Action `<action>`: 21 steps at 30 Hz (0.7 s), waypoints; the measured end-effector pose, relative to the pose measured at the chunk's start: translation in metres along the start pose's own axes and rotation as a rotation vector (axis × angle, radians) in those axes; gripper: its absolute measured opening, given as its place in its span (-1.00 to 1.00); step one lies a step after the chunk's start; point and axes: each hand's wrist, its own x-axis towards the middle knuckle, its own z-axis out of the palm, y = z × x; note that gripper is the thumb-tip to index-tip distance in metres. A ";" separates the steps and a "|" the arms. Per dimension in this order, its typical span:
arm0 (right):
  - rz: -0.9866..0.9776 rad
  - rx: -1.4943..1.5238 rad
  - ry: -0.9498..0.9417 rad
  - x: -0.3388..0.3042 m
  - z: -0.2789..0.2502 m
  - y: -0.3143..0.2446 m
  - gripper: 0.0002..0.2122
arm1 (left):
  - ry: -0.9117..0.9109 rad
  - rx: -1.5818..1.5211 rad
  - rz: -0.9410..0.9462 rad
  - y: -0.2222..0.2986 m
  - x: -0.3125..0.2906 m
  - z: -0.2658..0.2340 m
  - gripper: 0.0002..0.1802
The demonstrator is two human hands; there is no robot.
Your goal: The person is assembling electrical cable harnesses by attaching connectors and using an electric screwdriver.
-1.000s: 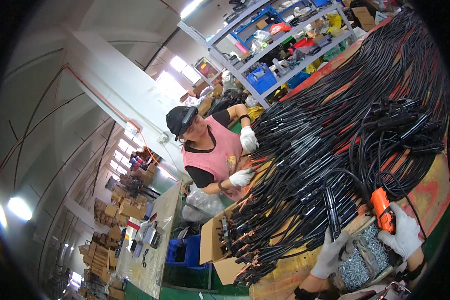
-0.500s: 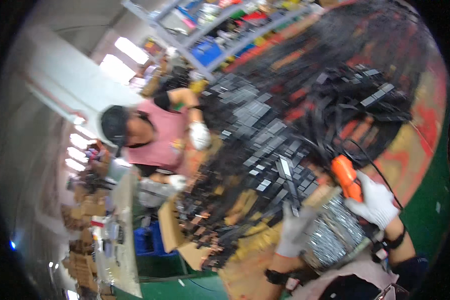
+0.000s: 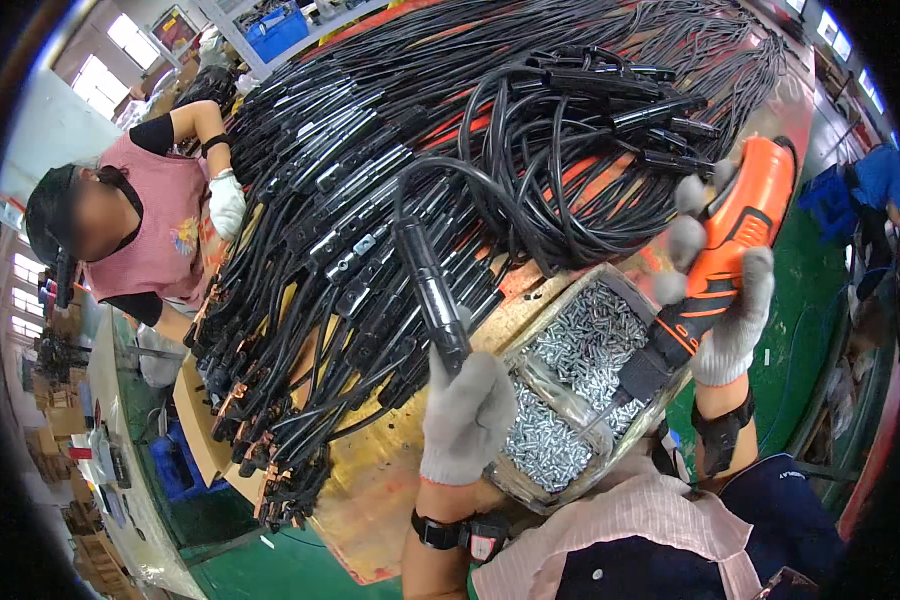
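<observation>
My left hand (image 3: 465, 418), in a white knit glove, is closed around the lower end of a black tubular cable handle (image 3: 428, 285). A thick black cable loops from its upper end to the right. In my gloved right hand (image 3: 738, 325) is an orange and black electric screwdriver (image 3: 735, 240), tilted so its thin bit points down and left. The bit's tip is over the near part of a divided box (image 3: 562, 398) of small silver screws (image 3: 545, 445). Whether a screw sits on the tip is too small to tell.
Many black cables with similar handles (image 3: 355, 195) cover the table, several ending in copper-coloured parts (image 3: 260, 450) at the left. Across the table's left side stands another person (image 3: 170, 215) in a pink top and white gloves. A cardboard box (image 3: 202, 425) is beside the table edge.
My head view has turned, shifting the scene left. The screwdriver has swung from upright to a down-left tilt, its bit now over the screws. My left hand still grips the cable handle.
</observation>
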 end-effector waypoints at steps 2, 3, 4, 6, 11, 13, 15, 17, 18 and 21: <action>-0.081 -0.003 -0.027 0.000 0.001 0.001 -0.39 | -0.088 -0.146 -0.101 -0.004 -0.003 -0.001 -0.44; 0.001 0.031 -0.117 0.000 0.000 0.002 -0.47 | -0.083 -0.126 -0.084 -0.003 -0.004 -0.003 -0.44; 0.082 0.067 -0.206 0.000 -0.002 0.003 -0.54 | -0.079 -0.128 -0.076 0.000 -0.005 -0.008 -0.44; 0.046 -0.252 -0.091 -0.006 0.004 0.015 -0.79 | -0.162 -0.221 -0.166 0.012 -0.005 -0.020 -0.45; -0.028 -0.479 -0.072 -0.011 -0.001 0.035 -0.80 | -0.101 -0.041 -0.063 0.031 0.008 -0.025 -0.47; -0.017 -0.549 -0.016 -0.012 0.009 0.045 -0.70 | -0.112 -0.015 -0.065 0.032 0.011 -0.024 -0.45; -0.016 -0.595 0.041 -0.014 0.009 0.052 -0.55 | -0.093 -0.020 -0.084 0.034 0.012 -0.020 -0.40; -0.015 -0.603 0.009 -0.013 0.005 0.056 -0.55 | -0.070 -0.007 -0.081 0.033 0.014 -0.020 -0.40; -0.024 -0.617 -0.022 -0.013 0.004 0.056 -0.54 | -0.058 0.002 -0.082 0.032 0.014 -0.019 -0.40; -0.031 -0.570 -0.034 -0.016 0.015 0.059 -0.82 | -0.064 -0.003 -0.088 0.032 0.013 -0.019 -0.39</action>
